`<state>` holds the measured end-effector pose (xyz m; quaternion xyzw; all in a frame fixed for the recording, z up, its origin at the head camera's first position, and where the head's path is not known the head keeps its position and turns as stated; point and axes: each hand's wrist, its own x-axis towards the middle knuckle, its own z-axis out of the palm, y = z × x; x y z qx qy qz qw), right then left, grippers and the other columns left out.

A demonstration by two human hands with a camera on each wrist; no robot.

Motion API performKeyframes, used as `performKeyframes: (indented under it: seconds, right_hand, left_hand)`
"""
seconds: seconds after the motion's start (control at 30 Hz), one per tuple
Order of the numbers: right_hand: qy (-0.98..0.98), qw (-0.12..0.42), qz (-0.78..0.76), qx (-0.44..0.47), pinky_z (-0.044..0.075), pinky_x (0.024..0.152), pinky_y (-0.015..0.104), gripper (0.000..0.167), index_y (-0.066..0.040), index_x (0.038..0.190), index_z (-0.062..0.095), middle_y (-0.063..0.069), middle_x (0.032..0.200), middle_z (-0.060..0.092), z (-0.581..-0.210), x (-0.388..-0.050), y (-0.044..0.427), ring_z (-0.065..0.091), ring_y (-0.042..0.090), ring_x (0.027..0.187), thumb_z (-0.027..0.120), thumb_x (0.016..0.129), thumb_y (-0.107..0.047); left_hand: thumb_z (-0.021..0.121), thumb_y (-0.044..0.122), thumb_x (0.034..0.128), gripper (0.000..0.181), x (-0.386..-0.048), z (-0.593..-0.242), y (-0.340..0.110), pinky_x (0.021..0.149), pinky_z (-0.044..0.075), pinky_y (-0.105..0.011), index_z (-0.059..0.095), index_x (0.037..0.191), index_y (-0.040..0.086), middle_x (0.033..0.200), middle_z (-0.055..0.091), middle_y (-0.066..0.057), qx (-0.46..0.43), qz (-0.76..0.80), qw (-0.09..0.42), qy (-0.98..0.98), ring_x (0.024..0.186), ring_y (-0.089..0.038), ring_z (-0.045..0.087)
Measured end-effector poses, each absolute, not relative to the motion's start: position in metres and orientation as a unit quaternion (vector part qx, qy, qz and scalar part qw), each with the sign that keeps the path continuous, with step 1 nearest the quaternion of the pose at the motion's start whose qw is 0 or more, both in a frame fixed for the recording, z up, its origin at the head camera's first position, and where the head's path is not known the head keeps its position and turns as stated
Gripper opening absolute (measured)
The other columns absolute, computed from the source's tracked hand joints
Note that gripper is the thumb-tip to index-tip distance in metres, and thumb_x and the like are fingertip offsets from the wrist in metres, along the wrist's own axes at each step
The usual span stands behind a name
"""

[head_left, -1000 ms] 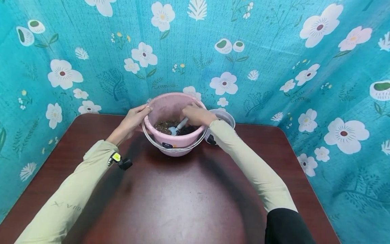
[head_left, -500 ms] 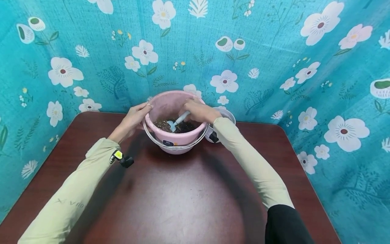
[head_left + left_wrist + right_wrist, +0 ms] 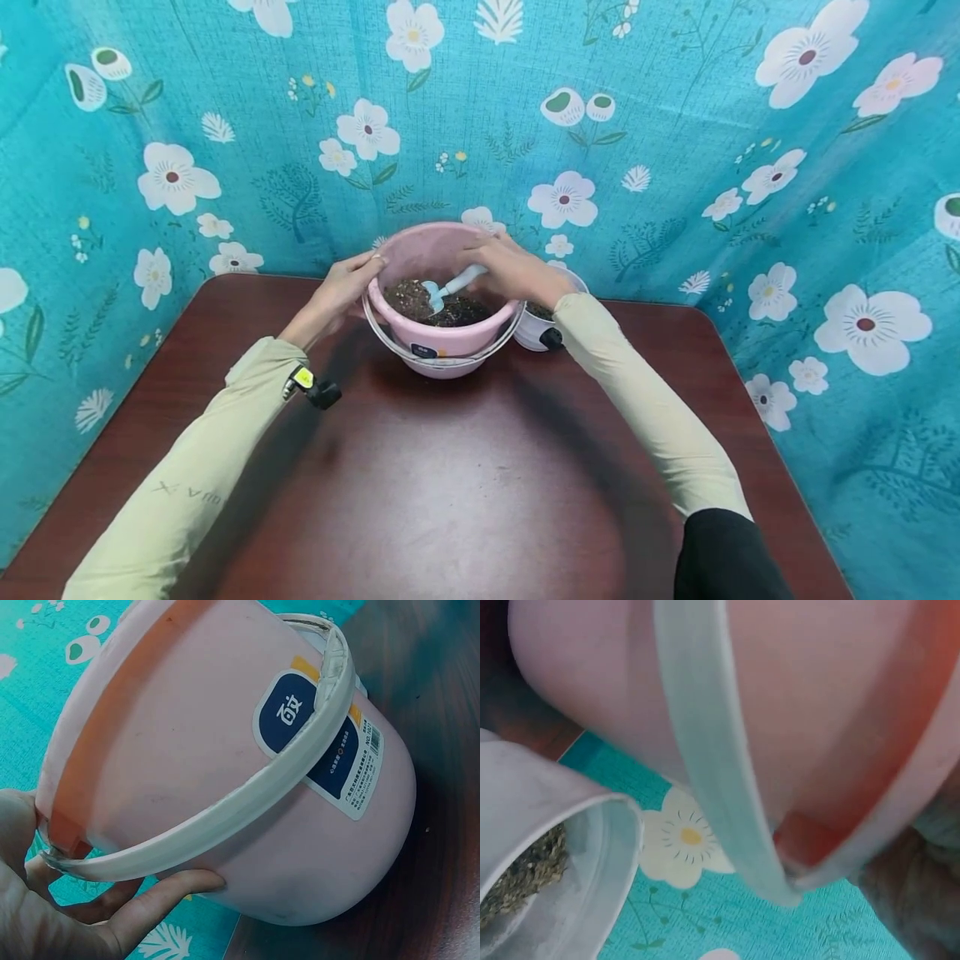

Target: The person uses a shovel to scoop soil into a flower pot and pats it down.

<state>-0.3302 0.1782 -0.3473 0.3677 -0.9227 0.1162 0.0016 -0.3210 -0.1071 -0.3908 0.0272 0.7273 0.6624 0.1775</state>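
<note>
A pink bucket (image 3: 420,333) with a white carrying handle (image 3: 225,817) stands near the back of the table, dark soil mix (image 3: 459,312) inside it. My left hand (image 3: 343,287) grips the left side of its rim; the left wrist view shows fingers (image 3: 161,904) against the outer wall below the handle's end. Inside the bucket, my right hand (image 3: 513,271) holds a light-blue hand rake (image 3: 453,284) by its handle, its pronged head at the soil. In the right wrist view, only part of the right hand (image 3: 907,892) shows past the rim, and the rake is hidden.
A smaller whitish pot (image 3: 534,335) stands right beside the bucket, partly behind the right forearm; brownish grainy material (image 3: 529,881) lies in it. The dark red-brown table (image 3: 450,483) has a floral turquoise cloth (image 3: 480,117) hanging behind it.
My right hand has moved up and to the right, drawing the rake's head upward and farther back in the soil. The left hand keeps its grip on the bucket. The head view has shifted slightly.
</note>
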Motion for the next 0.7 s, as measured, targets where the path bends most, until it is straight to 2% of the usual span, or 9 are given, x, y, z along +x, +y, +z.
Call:
performKeyframes:
  seconds: [0.07,0.17,0.23,0.3,0.4,0.5,0.6,0.7]
  right_hand:
    - [-0.922,0.011,0.126,0.366,0.041,0.108,0.05,0.025,-0.014,0.115,0.077,0.005,0.119,0.072,-0.346,-0.329,0.182,0.06,0.026,0.124,0.084,0.09,-0.014]
    - [-0.922,0.024,0.143,0.36,0.04,0.108,0.053,0.031,-0.014,0.124,0.076,0.008,0.129,0.069,-0.347,-0.326,0.19,0.057,0.028,0.129,0.081,0.093,-0.011]
    - [-0.92,0.031,0.153,0.358,0.04,0.106,0.055,0.034,-0.014,0.127,0.075,0.011,0.135,0.067,-0.347,-0.325,0.195,0.054,0.031,0.135,0.079,0.094,-0.009]
    - [-0.919,0.037,0.162,0.358,0.039,0.105,0.054,0.034,-0.015,0.128,0.075,0.011,0.136,0.066,-0.348,-0.325,0.2,0.051,0.031,0.137,0.079,0.094,-0.009]
    - [-0.917,0.045,0.171,0.359,0.039,0.095,0.049,0.034,-0.012,0.126,0.075,0.01,0.13,0.067,-0.347,-0.325,0.207,0.052,0.03,0.128,0.08,0.093,-0.009]
    - [-0.915,0.051,0.179,0.358,0.037,0.089,0.044,0.033,-0.008,0.125,0.075,0.01,0.123,0.068,-0.343,-0.325,0.213,0.051,0.028,0.116,0.08,0.092,-0.007]
    - [-0.914,0.055,0.182,0.358,0.038,0.088,0.043,0.032,-0.006,0.123,0.075,0.009,0.118,0.068,-0.339,-0.324,0.218,0.05,0.028,0.11,0.079,0.092,-0.005]
    - [-0.914,0.056,0.185,0.356,0.04,0.092,0.044,0.032,-0.007,0.123,0.075,0.008,0.116,0.067,-0.336,-0.325,0.223,0.05,0.028,0.111,0.078,0.092,-0.002]
  left_hand:
    - [0.051,0.034,0.1091,0.06,-0.32,-0.391,-0.107,0.06,0.068,-0.033,0.036,0.164,0.014,0.119,0.055,-0.02,0.026,0.665,0.178,0.725,0.057,-0.007,0.068]
    - [0.051,0.034,0.1092,0.061,-0.32,-0.391,-0.106,0.061,0.068,-0.033,0.035,0.164,0.015,0.129,0.052,-0.023,0.026,0.67,0.181,0.72,0.056,-0.008,0.069]
    - [0.051,0.034,0.1089,0.06,-0.32,-0.392,-0.105,0.061,0.068,-0.034,0.036,0.164,0.014,0.125,0.055,-0.022,0.028,0.671,0.18,0.719,0.054,-0.009,0.069]
    - [0.052,0.034,0.1089,0.06,-0.32,-0.392,-0.105,0.06,0.068,-0.034,0.037,0.163,0.014,0.113,0.059,-0.017,0.031,0.67,0.179,0.72,0.054,-0.01,0.069]
    - [0.051,0.034,0.1093,0.059,-0.32,-0.392,-0.105,0.059,0.068,-0.034,0.038,0.163,0.013,0.102,0.061,-0.011,0.033,0.668,0.177,0.722,0.054,-0.01,0.069]
    - [0.051,0.033,0.1097,0.059,-0.321,-0.393,-0.106,0.059,0.068,-0.035,0.038,0.163,0.014,0.105,0.06,-0.012,0.032,0.667,0.177,0.723,0.055,-0.011,0.069]
    - [0.051,0.033,0.1097,0.058,-0.321,-0.393,-0.106,0.059,0.068,-0.036,0.038,0.163,0.015,0.106,0.06,-0.014,0.03,0.669,0.177,0.721,0.054,-0.012,0.07]
    - [0.051,0.033,0.1096,0.058,-0.322,-0.394,-0.107,0.059,0.068,-0.038,0.038,0.164,0.016,0.094,0.064,-0.012,0.03,0.669,0.177,0.721,0.052,-0.014,0.07]
